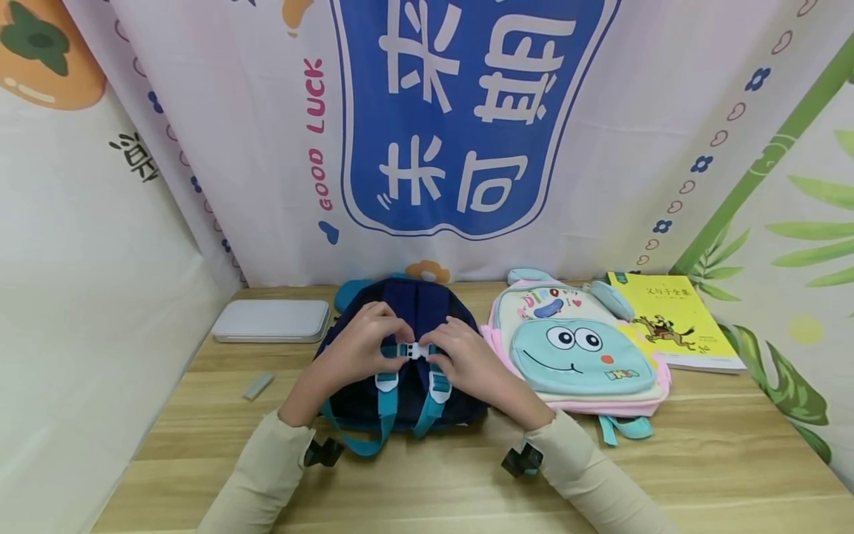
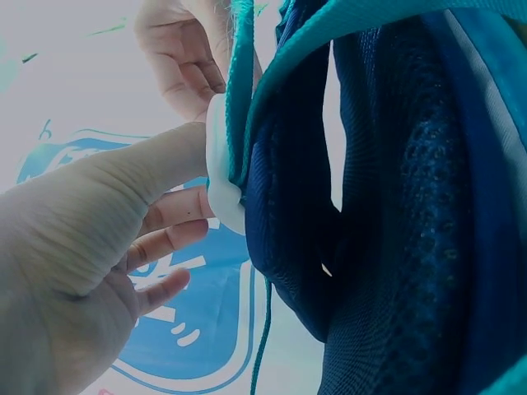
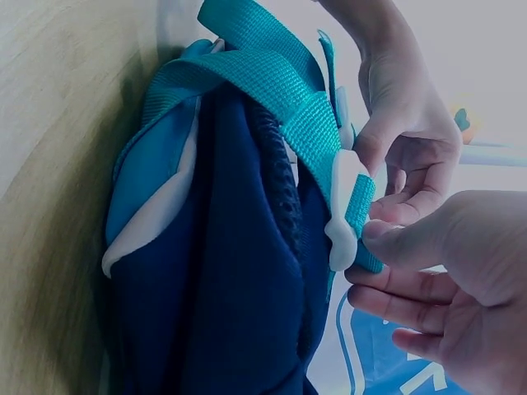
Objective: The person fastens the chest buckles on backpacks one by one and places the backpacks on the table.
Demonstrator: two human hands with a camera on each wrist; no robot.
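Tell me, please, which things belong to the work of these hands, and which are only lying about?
In the work:
- white buckle, between left hand and right hand
- blue straps
- dark blue bag

Lying about:
- light blue and pink bag
- yellow book
- white case
- small grey block

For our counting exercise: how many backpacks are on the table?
2. The navy backpack is under the left hand and right hand, pinching its white buckle; the smiling-faced pastel backpack is to its right, beside the yellow book. No others show.
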